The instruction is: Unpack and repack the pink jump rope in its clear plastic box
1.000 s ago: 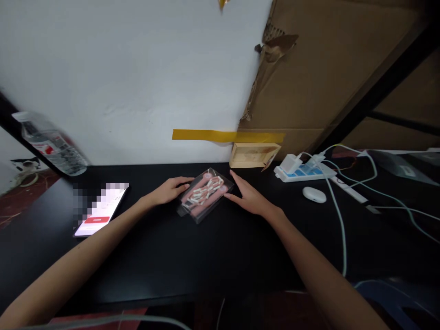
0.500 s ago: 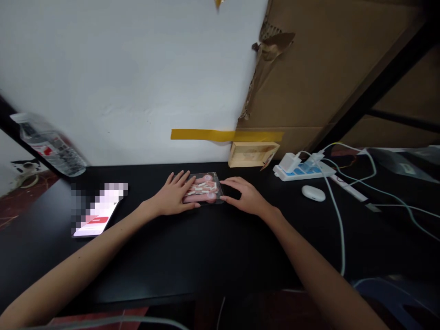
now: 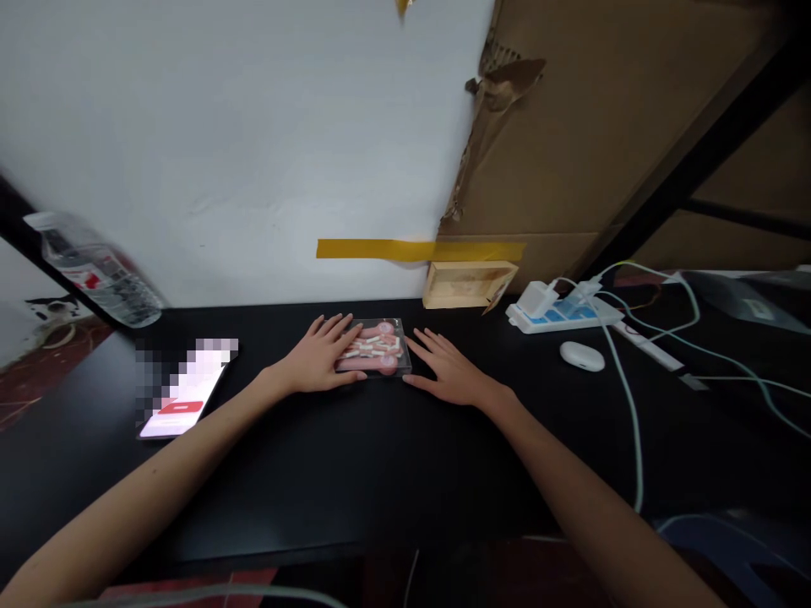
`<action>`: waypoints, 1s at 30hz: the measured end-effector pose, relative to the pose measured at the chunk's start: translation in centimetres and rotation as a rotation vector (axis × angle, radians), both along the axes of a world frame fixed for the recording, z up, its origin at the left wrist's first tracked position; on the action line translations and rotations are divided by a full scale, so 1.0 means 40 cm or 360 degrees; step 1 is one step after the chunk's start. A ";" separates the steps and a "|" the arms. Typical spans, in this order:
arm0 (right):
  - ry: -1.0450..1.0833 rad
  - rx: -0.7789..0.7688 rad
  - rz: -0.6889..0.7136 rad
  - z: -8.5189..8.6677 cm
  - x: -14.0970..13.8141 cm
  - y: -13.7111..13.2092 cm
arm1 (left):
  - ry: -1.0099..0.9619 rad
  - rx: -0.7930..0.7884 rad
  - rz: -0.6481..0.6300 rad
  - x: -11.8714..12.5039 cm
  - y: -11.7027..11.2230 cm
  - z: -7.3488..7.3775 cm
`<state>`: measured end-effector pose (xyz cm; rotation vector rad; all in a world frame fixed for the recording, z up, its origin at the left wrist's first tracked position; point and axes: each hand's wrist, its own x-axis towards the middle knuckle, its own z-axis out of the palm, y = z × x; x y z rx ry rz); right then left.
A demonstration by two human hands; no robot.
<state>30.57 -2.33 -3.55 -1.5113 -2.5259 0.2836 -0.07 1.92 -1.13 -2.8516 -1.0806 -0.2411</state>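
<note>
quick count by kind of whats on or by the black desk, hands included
hands: 2 (left hand, right hand)
clear box of pink pieces: 1
phone: 1
wooden box: 1
power strip: 1
white oval case: 1
water bottle: 1
total: 8

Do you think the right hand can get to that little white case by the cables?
Probably yes. The right hand lies flat on the black table, and only bare tabletop shows between it and the white earbud case.
</note>
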 end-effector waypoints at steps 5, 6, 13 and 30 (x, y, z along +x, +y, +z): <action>0.0040 -0.0015 0.0000 0.001 0.002 0.000 | 0.0007 0.0019 -0.0001 0.000 0.002 -0.001; 0.0051 -0.0023 -0.0001 0.004 0.002 -0.001 | 0.0008 0.0025 0.0001 0.000 0.002 -0.002; 0.0239 -0.0059 -0.0018 0.026 0.002 -0.007 | -0.0027 0.0014 -0.0021 -0.003 0.004 -0.006; 0.0324 -0.0007 -0.0009 0.031 0.028 0.005 | 0.0024 0.0001 -0.0019 -0.004 0.005 -0.003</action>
